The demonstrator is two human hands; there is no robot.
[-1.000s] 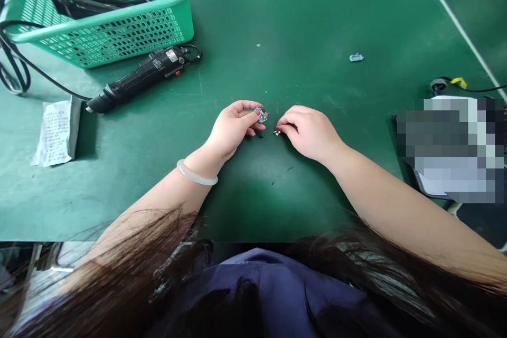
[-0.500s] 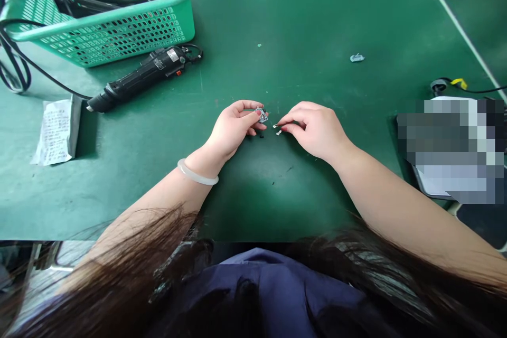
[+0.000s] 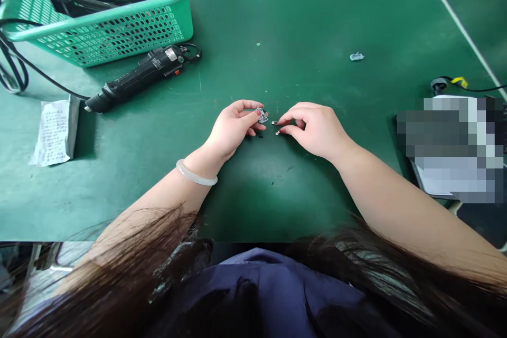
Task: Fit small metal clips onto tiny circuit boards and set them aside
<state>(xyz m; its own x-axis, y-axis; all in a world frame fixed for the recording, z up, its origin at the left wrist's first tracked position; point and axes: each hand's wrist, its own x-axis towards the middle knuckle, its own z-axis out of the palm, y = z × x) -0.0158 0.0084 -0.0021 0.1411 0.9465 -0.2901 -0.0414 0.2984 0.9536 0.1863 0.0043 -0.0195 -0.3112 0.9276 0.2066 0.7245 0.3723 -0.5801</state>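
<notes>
Inside the table edge (image 3: 245,236), the left hand (image 3: 234,125) pinches a gray part (image 3: 262,115); across a gap, the right hand's (image 3: 315,129) hold on slivers (image 3: 274,123) looks uncertain.

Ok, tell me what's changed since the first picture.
The right hand's fingers, pinched together before, have parted. Two small bits now show apart, one at the index tip, one by the thumb; whether either is gripped is unclear. The left hand still holds the grey part; screwdriver and basket stayed put.
</notes>
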